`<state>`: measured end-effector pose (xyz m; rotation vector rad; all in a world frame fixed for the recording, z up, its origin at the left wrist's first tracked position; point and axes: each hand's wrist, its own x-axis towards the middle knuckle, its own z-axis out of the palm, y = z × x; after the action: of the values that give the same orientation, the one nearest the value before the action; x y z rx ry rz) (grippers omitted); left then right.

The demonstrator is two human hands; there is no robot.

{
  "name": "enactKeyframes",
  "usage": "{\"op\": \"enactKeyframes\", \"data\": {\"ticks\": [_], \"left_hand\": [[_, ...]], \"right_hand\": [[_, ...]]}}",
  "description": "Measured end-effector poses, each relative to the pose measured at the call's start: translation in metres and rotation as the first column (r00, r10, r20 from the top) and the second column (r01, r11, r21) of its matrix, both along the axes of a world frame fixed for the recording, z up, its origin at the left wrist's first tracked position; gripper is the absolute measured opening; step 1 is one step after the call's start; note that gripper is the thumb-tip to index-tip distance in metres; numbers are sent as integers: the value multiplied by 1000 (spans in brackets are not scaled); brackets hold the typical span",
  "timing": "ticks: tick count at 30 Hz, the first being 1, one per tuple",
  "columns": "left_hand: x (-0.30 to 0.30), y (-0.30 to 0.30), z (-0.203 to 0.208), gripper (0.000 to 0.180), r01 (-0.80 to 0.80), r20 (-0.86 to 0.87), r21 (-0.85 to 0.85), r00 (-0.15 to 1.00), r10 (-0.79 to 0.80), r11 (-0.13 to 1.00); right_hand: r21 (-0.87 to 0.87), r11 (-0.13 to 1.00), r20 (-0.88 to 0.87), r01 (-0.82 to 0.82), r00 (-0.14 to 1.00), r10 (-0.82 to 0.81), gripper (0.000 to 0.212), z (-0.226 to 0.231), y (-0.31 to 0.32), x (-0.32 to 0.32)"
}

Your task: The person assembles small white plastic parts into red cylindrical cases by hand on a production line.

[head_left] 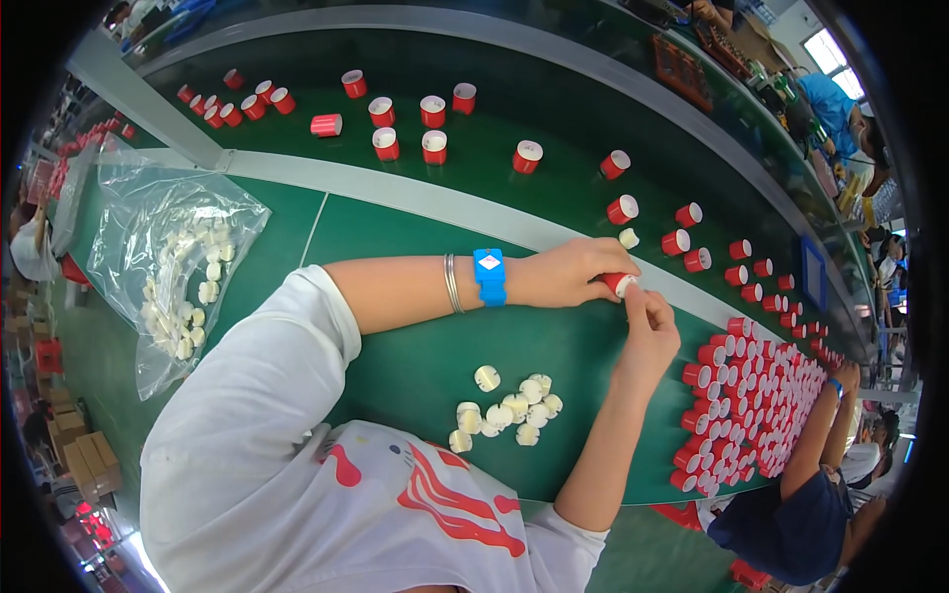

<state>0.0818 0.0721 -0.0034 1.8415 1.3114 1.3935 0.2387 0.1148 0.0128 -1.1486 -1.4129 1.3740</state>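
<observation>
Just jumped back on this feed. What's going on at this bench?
The person's left hand holds a small red cylinder with a white end, and the right hand has its fingertips at that end. Loose cream pieces lie on the green table near the person, and a clear bag with more lies to the left. Many red cylinders crowd together to the right, and others stand spread out beyond the grey rail.
</observation>
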Motion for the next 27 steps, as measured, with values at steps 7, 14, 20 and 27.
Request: {"op": "enactKeyframes", "data": {"ticks": [7,14,20,27], "left_hand": [[0,-1,3,29,37,20,-8,999,-37,999],[1,-2,3,28,38,-40,45,999,-36,998],[-3,-3,-1,28,117,-68,49,991,-113,992],[-47,14,3,31,-565,-110,226,794,597,793]], "right_hand": [[-33,997,88,-68,994,71,21,17,-6,-8],[-10,993,163,-116,980,116,18,13,0,-8],[-168,952,172,-257,943,285,18,13,11,2],[44,966,299,-253,926,229,20,2,16,-24]]}}
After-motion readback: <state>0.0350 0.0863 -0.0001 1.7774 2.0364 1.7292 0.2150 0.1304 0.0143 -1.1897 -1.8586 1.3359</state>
